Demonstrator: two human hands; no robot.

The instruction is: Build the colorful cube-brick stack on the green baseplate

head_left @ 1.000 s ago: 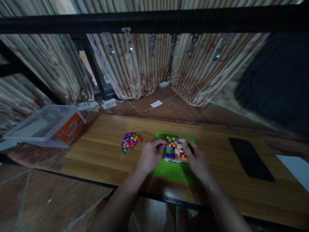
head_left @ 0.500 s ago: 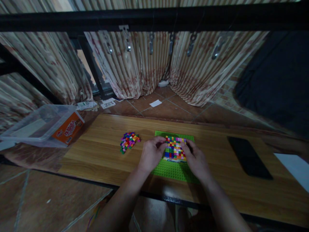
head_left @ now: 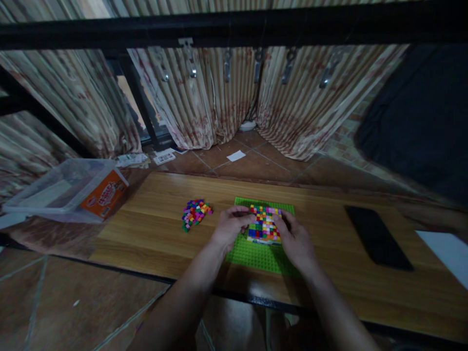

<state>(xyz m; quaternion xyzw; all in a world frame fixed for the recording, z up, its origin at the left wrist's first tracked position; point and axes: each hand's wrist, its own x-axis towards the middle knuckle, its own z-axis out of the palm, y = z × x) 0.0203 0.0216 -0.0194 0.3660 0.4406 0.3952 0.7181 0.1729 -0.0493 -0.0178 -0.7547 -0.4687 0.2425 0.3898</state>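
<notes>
Striped curtains (head_left: pixel 219 102) hang beyond a wooden table (head_left: pixel 146 239), where we see a multicoloured brick panel (head_left: pixel 263 228) on a green baseplate (head_left: pixel 259 258). Our left hand (head_left: pixel 231 227) and right hand (head_left: pixel 295 240), apart, flank its edges; whether either clamps it, we cannot tell. Loose bricks (head_left: pixel 196 213) lie leftward.

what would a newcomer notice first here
Probably the multicoloured brick panel over the green baseplate, between the left hand and the right hand. Left of it, a heap of loose bright bricks stands out on the wooden table. Beyond the table's left end sits a clear bin with an orange label.
</notes>
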